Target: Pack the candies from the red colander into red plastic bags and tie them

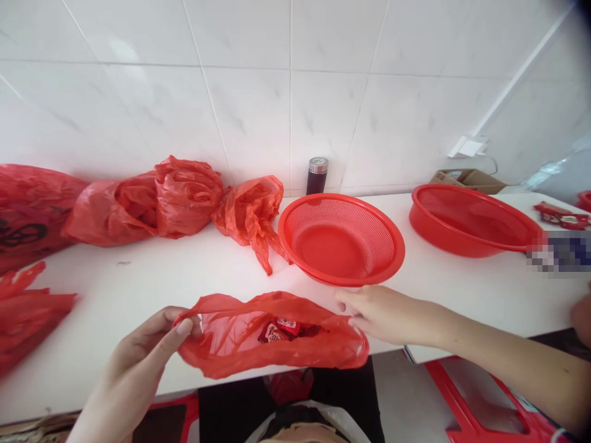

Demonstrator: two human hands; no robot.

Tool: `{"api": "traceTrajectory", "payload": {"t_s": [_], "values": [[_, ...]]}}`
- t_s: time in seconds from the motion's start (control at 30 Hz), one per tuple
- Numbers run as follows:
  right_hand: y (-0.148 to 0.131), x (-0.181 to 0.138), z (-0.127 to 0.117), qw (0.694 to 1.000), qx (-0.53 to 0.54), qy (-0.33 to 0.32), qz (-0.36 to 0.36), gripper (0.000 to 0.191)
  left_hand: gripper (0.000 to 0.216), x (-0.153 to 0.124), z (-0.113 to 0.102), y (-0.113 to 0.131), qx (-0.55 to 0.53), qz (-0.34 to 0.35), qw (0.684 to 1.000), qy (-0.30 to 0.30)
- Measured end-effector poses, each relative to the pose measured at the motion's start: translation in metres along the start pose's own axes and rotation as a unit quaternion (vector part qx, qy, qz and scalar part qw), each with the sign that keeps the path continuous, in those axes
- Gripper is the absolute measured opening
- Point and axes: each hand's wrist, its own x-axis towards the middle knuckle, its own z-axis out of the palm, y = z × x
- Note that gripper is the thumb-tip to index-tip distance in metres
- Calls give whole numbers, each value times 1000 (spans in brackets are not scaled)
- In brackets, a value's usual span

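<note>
A red plastic bag (231, 351) lies at the table's near edge, its mouth spread wide between my two hands. Inside it, several small wrapped packets (279, 331) with red and white print show. My left hand (150, 351) pinches the bag's left rim between thumb and fingers. At the opposite end, my right hand (378, 314) has its fingers closed on the right rim; the fingertips are partly hidden. Just beyond my right hand stands a red perforated basket (330, 249), with nothing visible in it.
Several filled red plastic bags (189, 197) line the wall at left. A dark thermos (317, 176) stands behind the basket. To the right are a red basin (455, 237), a cardboard box (480, 180) and a person's arm at the edge. Red stools (480, 400) stand below the white table (138, 283).
</note>
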Motion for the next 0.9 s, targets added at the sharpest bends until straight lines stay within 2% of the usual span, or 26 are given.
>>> {"api": "traceTrajectory", "payload": {"t_s": [0.1, 0.17, 0.27, 0.33, 0.4, 0.47, 0.53, 0.57, 0.63, 0.67, 0.8, 0.9], "values": [[-2, -2, -10, 997, 45, 65, 4, 6, 28, -2, -2, -2, 1, -3, 1000, 8], [-6, -2, -15, 996, 18, 86, 31, 12, 28, -3, -2, -1, -6, 0, 1000, 9], [-4, 3, 4, 995, -76, 30, 59, 25, 29, -5, 0, -1, 0, 1, 1000, -10], [3, 6, 23, 990, -121, -23, 70, 25, 30, -7, 0, -2, 11, 3, 1000, -13], [9, 5, 31, 993, -94, -43, 64, 24, 31, -7, -2, -3, 10, 2, 1000, -7], [9, -2, 19, 998, 27, -37, 43, 19, 30, -6, -4, -2, -14, -10, 1000, -11], [-1, -11, -9, 983, 182, 25, 15, 11, 26, -3, -6, 1, -59, -23, 998, -19], [-8, -15, -24, 967, 238, 91, 2, 11, 23, -1, -6, 4, -84, -26, 996, -23], [-24, -19, -48, 928, 281, 242, -33, 12, 21, 1, -4, 10, -129, -22, 991, -33], [-31, -20, -56, 917, 273, 284, -55, 11, 21, 2, -2, 13, -147, -18, 988, -38], [-46, -20, -65, 916, 224, 307, -129, 5, 21, 1, 1, 22, -186, -2, 982, -35], [-47, -25, -74, 867, 241, 410, -150, 6, 16, 3, -3, 31, -229, 26, 973, 7]]}}
